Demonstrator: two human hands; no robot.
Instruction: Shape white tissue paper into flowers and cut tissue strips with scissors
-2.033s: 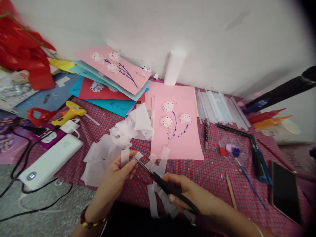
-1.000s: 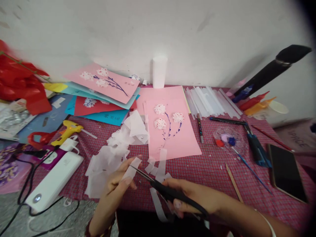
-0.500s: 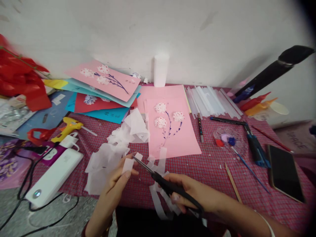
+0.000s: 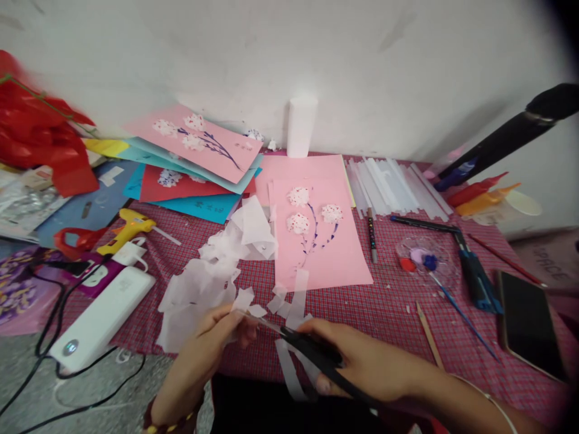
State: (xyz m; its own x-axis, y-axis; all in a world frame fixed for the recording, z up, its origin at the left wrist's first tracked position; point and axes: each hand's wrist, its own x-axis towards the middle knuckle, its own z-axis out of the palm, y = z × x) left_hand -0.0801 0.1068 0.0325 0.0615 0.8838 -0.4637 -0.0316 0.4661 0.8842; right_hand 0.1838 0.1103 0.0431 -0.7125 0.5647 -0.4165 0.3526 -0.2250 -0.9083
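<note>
My left hand (image 4: 221, 331) pinches a small piece of white tissue paper (image 4: 243, 299) between thumb and fingers. Wrapped in my right hand (image 4: 348, 355) are the black handles of a pair of scissors (image 4: 312, 351), whose blades point left and reach the paper at my left fingertips. A small cut scrap (image 4: 257, 311) shows beside the blades. White paper strips (image 4: 289, 367) lie under the scissors at the table edge. Beyond my hands is a pink sheet (image 4: 335, 259) with three speckled white paper flowers and dark blue painted stems. Torn white paper (image 4: 199, 295) is heaped left of it.
On the left are a white power bank (image 4: 104, 319), cables and a yellow glue gun (image 4: 131, 231). Finished flower cards (image 4: 212, 141) are stacked behind. Glue sticks (image 4: 393, 187), a paint palette (image 4: 427, 256), a brush (image 4: 465, 316), a wooden stick (image 4: 429, 334) and a phone (image 4: 531, 325) lie right.
My left hand has turned and lowered slightly, and the paper in it looks smaller and differently angled. The scissors' blades have come down beside my left fingertips. The view has shifted slightly.
</note>
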